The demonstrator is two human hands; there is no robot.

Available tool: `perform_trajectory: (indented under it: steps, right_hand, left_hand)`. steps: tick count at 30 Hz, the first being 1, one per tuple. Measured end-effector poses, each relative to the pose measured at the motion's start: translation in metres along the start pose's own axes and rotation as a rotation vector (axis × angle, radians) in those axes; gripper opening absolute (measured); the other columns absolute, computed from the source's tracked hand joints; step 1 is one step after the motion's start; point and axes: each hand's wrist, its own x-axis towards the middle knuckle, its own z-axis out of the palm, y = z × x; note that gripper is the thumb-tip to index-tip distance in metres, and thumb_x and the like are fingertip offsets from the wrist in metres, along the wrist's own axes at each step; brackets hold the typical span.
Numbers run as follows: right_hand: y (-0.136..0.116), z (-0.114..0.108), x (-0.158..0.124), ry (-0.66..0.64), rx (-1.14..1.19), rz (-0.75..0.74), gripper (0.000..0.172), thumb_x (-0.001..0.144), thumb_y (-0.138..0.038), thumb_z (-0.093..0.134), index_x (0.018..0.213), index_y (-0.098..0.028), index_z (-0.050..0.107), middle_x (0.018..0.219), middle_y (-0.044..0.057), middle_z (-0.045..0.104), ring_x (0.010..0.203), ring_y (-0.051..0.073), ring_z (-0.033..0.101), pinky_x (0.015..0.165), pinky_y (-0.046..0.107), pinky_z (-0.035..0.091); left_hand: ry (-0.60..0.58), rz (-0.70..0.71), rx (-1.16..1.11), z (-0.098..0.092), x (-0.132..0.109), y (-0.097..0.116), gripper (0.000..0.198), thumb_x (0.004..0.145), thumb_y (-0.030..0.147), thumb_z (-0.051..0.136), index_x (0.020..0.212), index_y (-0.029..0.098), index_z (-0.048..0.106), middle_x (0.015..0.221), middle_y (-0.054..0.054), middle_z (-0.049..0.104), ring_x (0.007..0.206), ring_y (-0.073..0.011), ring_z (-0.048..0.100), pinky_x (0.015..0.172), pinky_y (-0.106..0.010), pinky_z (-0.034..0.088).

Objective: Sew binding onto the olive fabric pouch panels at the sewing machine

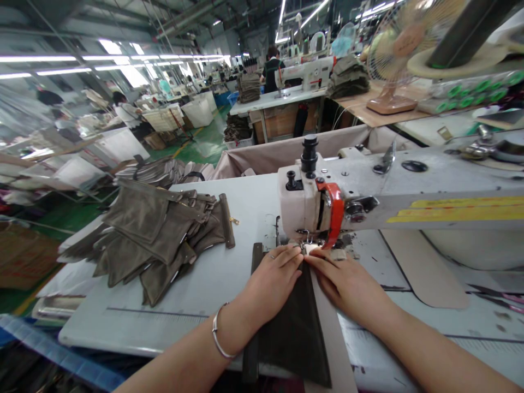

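My left hand [275, 284] lies over a dark olive fabric piece [291, 338] on the sewing machine's bed, fingers closed together at its upper edge. My right hand [351, 281] comes in from the other side, its bent fingers on the same edge and its fingertips meeting the left ones. Just beyond the fingertips stands the head of a white sewing machine [297, 202] with a red guard [335, 210]. The presser foot is partly hidden by my fingers. A narrow dark strip [250, 357] runs along the fabric's left side. A pale strip [333, 338] shows at its right.
Left on the table [221, 273] lies a heap of olive fabric pieces [153, 224], one with a gold zipper pull [234, 221]. Scissors [497, 297] rest at the far right. A fan [395, 106] and another sewing machine [307, 73] stand behind. Several people sit or stand farther back.
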Motion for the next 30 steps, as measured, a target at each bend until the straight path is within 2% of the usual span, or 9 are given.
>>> perform_trajectory:
  steps: [10, 14, 18, 20, 22, 24, 25, 27, 30]
  right_hand:
    - [0.002, 0.003, -0.003, -0.044, -0.077, -0.001, 0.043, 0.093, -0.014, 0.044, 0.136, -0.015, 0.046, 0.132, 0.012, 0.053, 0.105, 0.026, 0.057, 0.088, 0.044, 0.051]
    - [0.003, 0.004, -0.004, -0.049, -0.074, -0.009, 0.041, 0.093, -0.014, 0.045, 0.133, -0.017, 0.049, 0.130, 0.010, 0.054, 0.110, 0.026, 0.054, 0.092, 0.045, 0.049]
    - [-0.001, 0.000, -0.004, -0.047, -0.087, -0.004, 0.044, 0.092, -0.014, 0.047, 0.136, -0.016, 0.047, 0.131, 0.011, 0.052, 0.113, 0.027, 0.052, 0.096, 0.047, 0.048]
    - [-0.009, -0.004, -0.011, -0.052, -0.097, 0.004, 0.044, 0.091, -0.015, 0.049, 0.136, -0.016, 0.048, 0.129, 0.012, 0.053, 0.113, 0.027, 0.051, 0.097, 0.048, 0.047]
    - [-0.020, -0.008, -0.025, -0.069, -0.097, 0.011, 0.043, 0.091, -0.016, 0.051, 0.134, -0.017, 0.050, 0.127, 0.011, 0.054, 0.112, 0.026, 0.052, 0.097, 0.047, 0.048]
    - [-0.032, -0.010, -0.044, -0.075, -0.085, 0.002, 0.044, 0.091, -0.017, 0.051, 0.135, -0.019, 0.050, 0.128, 0.010, 0.054, 0.114, 0.026, 0.051, 0.097, 0.045, 0.049]
    - [-0.037, -0.010, -0.053, -0.071, -0.081, -0.009, 0.045, 0.092, -0.017, 0.051, 0.136, -0.019, 0.049, 0.130, 0.011, 0.053, 0.117, 0.025, 0.050, 0.097, 0.044, 0.050]
    - [-0.044, -0.009, -0.069, -0.055, -0.076, -0.036, 0.048, 0.092, -0.017, 0.050, 0.139, -0.019, 0.046, 0.134, 0.011, 0.050, 0.122, 0.025, 0.047, 0.097, 0.042, 0.050]
    - [-0.048, -0.007, -0.078, -0.045, -0.081, -0.044, 0.049, 0.091, -0.015, 0.050, 0.140, -0.019, 0.046, 0.135, 0.011, 0.050, 0.125, 0.025, 0.046, 0.098, 0.043, 0.050]
  left_hand:
    - [0.013, 0.031, 0.044, -0.001, 0.004, 0.000, 0.030, 0.098, 0.019, 0.045, 0.125, 0.009, 0.054, 0.128, -0.011, 0.061, 0.127, -0.0204, 0.050, 0.111, -0.036, 0.041]
    - [0.003, 0.033, 0.044, 0.001, 0.003, 0.001, 0.029, 0.098, 0.019, 0.045, 0.124, 0.010, 0.056, 0.128, -0.010, 0.061, 0.126, -0.0205, 0.051, 0.112, -0.036, 0.040]
    - [-0.030, 0.007, 0.024, -0.004, 0.002, 0.001, 0.032, 0.098, 0.018, 0.045, 0.127, 0.009, 0.054, 0.134, -0.010, 0.058, 0.131, -0.0210, 0.047, 0.114, -0.037, 0.037]
    - [-0.086, -0.012, -0.015, -0.014, -0.005, 0.006, 0.036, 0.097, 0.023, 0.049, 0.131, 0.010, 0.052, 0.139, -0.010, 0.054, 0.136, -0.0227, 0.041, 0.116, -0.039, 0.035]
    - [-0.163, 0.012, -0.082, -0.027, -0.022, 0.016, 0.047, 0.095, 0.037, 0.054, 0.135, 0.013, 0.049, 0.143, -0.010, 0.050, 0.139, -0.0253, 0.037, 0.117, -0.045, 0.031]
    - [-0.219, 0.120, -0.158, -0.033, -0.045, 0.029, 0.057, 0.091, 0.052, 0.055, 0.134, 0.016, 0.050, 0.141, -0.010, 0.051, 0.137, -0.0268, 0.041, 0.118, -0.051, 0.027]
    - [-0.218, 0.182, -0.180, -0.032, -0.057, 0.036, 0.055, 0.090, 0.053, 0.056, 0.132, 0.017, 0.053, 0.138, -0.010, 0.055, 0.134, -0.0260, 0.044, 0.118, -0.050, 0.028]
    - [-0.064, 0.280, -0.185, -0.024, -0.077, 0.047, 0.036, 0.092, 0.041, 0.058, 0.118, 0.017, 0.061, 0.125, -0.008, 0.064, 0.126, -0.0228, 0.053, 0.116, -0.045, 0.032]
    - [0.148, 0.243, -0.156, -0.008, -0.090, 0.056, 0.012, 0.092, 0.021, 0.059, 0.101, 0.019, 0.067, 0.113, -0.002, 0.070, 0.117, -0.0176, 0.060, 0.115, -0.039, 0.036]
